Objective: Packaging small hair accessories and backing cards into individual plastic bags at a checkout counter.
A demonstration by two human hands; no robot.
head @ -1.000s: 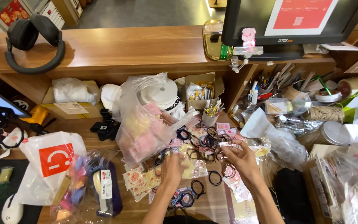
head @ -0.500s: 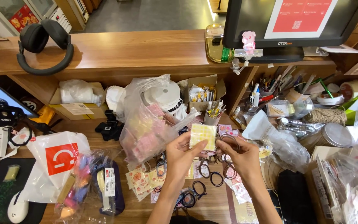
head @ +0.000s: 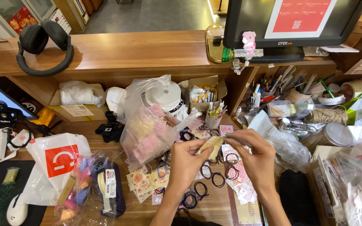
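Observation:
My left hand (head: pixel 187 162) and my right hand (head: pixel 252 155) are raised together over the cluttered wooden desk (head: pixel 139 211). Between their fingertips they hold a small pale yellow card packet (head: pixel 211 145). Below the hands lie several dark hair ties (head: pixel 218 179) in loops, beside small patterned cards (head: pixel 141 180) and a strip of clear packets (head: pixel 244 192). Just left of my left hand slumps a clear plastic bag of pink and yellow packets (head: pixel 147 129).
Black headphones (head: pixel 42 46) lie on the upper wooden counter (head: pixel 143 52), with a monitor (head: pixel 290 21) at the right. A white bag with a red mark (head: pixel 53 161), a bag of colourful items (head: pixel 89 188), pen cups (head: pixel 269 90), tape rolls (head: pixel 357 88) and a white mouse (head: pixel 16 211) crowd the desk.
A second ago both hands were down among the hair ties. They lifted with the yellow card packet and now hold it edge-on between the fingertips.

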